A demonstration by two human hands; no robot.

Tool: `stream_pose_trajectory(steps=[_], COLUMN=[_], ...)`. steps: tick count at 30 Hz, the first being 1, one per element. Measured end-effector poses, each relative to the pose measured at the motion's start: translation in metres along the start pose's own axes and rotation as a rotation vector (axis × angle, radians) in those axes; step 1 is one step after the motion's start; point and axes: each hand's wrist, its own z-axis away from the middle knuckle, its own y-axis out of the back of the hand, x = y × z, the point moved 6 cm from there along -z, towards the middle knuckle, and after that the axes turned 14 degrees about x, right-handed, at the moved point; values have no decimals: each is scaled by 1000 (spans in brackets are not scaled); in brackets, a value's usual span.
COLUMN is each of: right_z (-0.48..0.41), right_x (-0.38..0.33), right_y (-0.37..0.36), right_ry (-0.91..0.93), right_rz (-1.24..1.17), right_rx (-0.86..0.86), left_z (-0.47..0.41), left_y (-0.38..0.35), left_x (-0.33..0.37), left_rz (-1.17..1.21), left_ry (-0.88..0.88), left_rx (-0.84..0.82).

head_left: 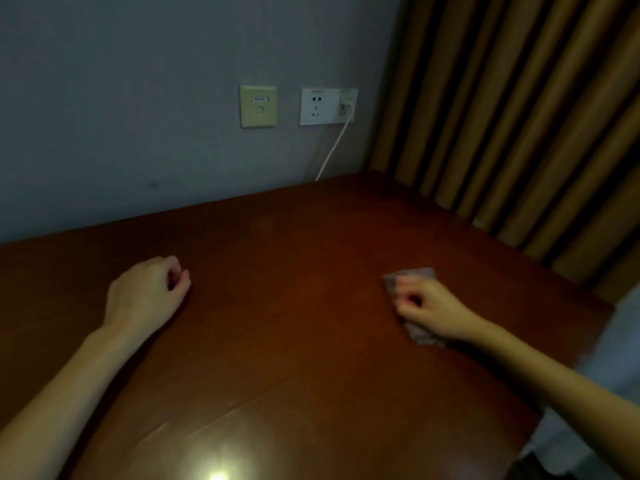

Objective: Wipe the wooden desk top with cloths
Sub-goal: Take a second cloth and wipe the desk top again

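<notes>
Dim room noted: grey wall [138,98], socket plate [328,106] with white cable [334,150] plugged in, tan curtain [519,116] at right. Glossy wooden desk top [294,323] shown, glare near front edge. Cloth [417,273] laid flat on desk's right side, pinned under right hand [429,308], fingers curled down onto it, likely so pressure is carried through fabric for wiping stroke. Left hand [147,292] rested on desk at left, well apart from cloth, fingers loosely curled, nothing held; probably used as brace.

Dim hotel-style room, desk corner.
Polished wooden desk [294,323] against a grey wall [138,98] with power socket [316,106], data outlet [258,106] and plugged cable [333,150]; pleated tan curtains [519,116] alongside.
</notes>
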Motion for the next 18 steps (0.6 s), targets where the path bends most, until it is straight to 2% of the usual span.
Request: stream_pose_trajectory(steps=[4, 7, 10, 13, 15, 18], right_z=[-46, -83, -84, -30, 23, 80], right_x=[70, 55, -20, -100, -121, -108], right_y=[11, -10, -40, -54, -46, -13], right_ry=[-199, -212, -34, 213, 273, 234], right_rz=[147, 161, 144, 40, -26, -49], right_rx=[138, 146, 59, -73, -150, -193], left_z=[2, 10, 15, 16, 22, 39], left_y=[2, -2, -9, -15, -17, -20], left_x=[21, 69, 115, 140, 153, 188], left_rz=[41, 97, 163, 176, 198, 254], left_ry=[37, -34, -100, -111, -131, -225], left_rx=[-69, -122, -131, -104, -94, -123])
